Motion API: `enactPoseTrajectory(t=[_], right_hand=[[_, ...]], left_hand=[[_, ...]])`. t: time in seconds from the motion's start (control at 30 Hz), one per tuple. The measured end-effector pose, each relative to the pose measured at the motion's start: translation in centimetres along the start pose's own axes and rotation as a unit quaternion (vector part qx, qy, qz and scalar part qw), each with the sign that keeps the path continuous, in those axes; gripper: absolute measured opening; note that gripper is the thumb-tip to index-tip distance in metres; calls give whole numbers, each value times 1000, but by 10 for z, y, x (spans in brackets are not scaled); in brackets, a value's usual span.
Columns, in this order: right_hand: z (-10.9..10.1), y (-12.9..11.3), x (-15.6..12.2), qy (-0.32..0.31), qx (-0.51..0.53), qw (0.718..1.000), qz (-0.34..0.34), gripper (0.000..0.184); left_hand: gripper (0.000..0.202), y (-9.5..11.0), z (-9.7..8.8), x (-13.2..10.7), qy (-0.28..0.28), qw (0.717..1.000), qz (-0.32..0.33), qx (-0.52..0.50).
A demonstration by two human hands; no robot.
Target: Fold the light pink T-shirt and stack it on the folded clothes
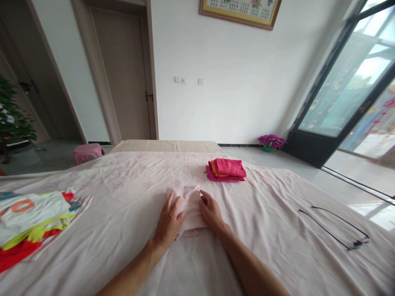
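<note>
A folded pale pink cloth (189,205) lies on the pink bed sheet (129,230) in front of me. My left hand (169,220) lies flat on its left side, fingers stretched out and together. My right hand (211,211) rests on its right edge, fingers pointing left onto the cloth. Neither hand grips it. Beyond the cloth, a small stack of folded red, orange and magenta clothes (226,169) sits on the sheet.
A heap of colourful clothes (31,218) lies at the left of the bed. A thin black wire hanger (336,230) lies at the right. A pink stool (88,152), a door, a flower pot (271,142) and a glass door stand beyond.
</note>
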State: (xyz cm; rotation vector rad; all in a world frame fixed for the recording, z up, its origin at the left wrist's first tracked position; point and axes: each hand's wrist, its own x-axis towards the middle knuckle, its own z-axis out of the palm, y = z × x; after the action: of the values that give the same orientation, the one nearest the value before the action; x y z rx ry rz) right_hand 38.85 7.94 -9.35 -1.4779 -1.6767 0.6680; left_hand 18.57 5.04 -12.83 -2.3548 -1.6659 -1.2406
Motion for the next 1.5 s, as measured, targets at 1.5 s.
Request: enactPoseTrajectory(t=[1.5], right_hand=[[-3, -30, -1, -150, 435, 870, 177, 55]], left_hand=[[56, 10, -13, -1, 31, 994, 27, -98]])
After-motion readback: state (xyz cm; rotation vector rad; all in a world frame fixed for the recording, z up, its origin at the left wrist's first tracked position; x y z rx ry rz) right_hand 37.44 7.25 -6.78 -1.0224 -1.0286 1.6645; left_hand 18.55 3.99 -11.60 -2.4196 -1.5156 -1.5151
